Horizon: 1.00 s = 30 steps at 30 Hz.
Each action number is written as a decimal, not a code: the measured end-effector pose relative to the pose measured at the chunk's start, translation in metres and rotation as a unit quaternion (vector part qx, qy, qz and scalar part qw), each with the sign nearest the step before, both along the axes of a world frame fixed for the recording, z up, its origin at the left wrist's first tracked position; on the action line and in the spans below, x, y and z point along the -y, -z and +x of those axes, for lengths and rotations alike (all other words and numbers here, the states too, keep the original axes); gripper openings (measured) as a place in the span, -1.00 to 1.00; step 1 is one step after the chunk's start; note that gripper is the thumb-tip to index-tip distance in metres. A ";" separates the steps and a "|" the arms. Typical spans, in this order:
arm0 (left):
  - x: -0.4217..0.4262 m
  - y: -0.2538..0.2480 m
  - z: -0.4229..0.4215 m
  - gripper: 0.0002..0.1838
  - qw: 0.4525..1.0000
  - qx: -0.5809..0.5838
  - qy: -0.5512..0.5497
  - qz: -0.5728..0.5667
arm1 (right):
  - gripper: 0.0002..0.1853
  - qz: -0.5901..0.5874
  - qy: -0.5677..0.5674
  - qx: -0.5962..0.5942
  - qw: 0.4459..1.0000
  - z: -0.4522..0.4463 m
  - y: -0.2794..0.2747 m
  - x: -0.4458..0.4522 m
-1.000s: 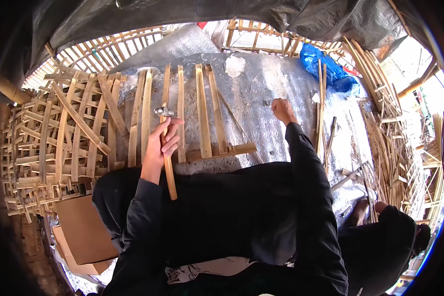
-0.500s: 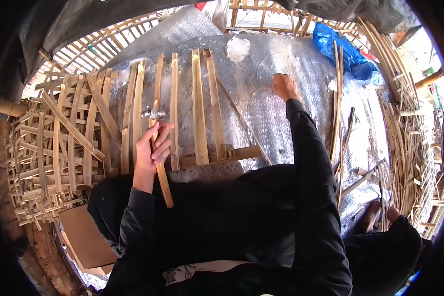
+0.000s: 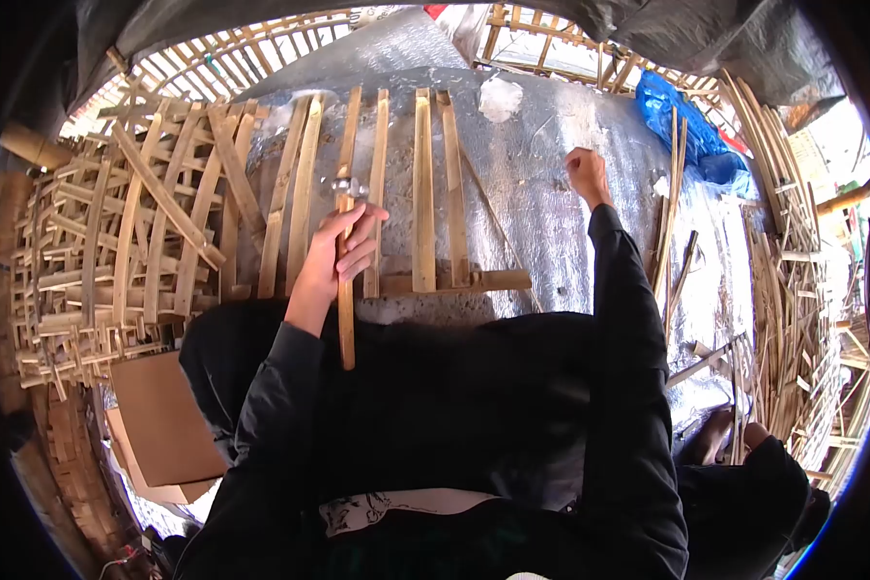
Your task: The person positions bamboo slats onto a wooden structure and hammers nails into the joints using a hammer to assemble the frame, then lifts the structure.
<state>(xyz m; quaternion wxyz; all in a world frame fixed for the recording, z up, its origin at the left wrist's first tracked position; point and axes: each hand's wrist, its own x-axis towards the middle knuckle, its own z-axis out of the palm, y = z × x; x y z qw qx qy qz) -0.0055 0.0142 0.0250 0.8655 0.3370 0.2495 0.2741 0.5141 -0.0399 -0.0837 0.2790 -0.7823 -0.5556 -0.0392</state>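
Several bamboo slats point(image 3: 423, 193) lie side by side, the right pair reaching a crosspiece point(image 3: 503, 280). Over them, the left hand point(image 3: 331, 254) curls its fingers round a hammer point(image 3: 346, 314) close below its head, I'd say for balance; the right hand point(image 3: 588, 176) is fisted over silvery sheeting point(image 3: 532, 227), contents hidden.

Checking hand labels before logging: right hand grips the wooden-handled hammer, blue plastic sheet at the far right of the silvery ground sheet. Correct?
Wrong hand: the left hand grips the wooden-handled hammer, as the head view shows. The right hand is curled above the silvery ground sheet. The blue plastic sheet is placed as you say.
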 end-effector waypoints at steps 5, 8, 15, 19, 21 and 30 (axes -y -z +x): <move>0.001 -0.003 0.003 -0.63 1.000 0.000 0.003 0.025 | -0.88 -0.001 -0.009 -0.091 0.996 -0.054 -0.077 0.017; -0.002 0.011 0.003 -0.62 1.000 0.024 0.007 0.017 | -0.89 0.091 -0.075 -0.314 0.942 -0.100 -0.116 0.021; -0.004 0.014 0.002 -0.60 0.999 0.041 0.031 0.000 | -0.92 0.118 -0.144 -0.315 0.931 -0.235 -0.157 0.096; 0.010 0.007 0.008 -0.57 0.998 0.038 0.055 -0.015 | -0.89 0.109 -0.164 -0.435 0.878 -0.288 -0.148 0.118; 0.021 0.003 0.011 -0.54 0.996 0.048 0.075 -0.030 | -0.89 0.097 -0.178 -0.467 0.861 -0.305 -0.148 0.121; 0.047 0.013 0.034 -0.48 0.995 0.064 0.078 0.012 | -0.91 0.063 -0.195 -0.470 0.859 -0.325 -0.128 0.106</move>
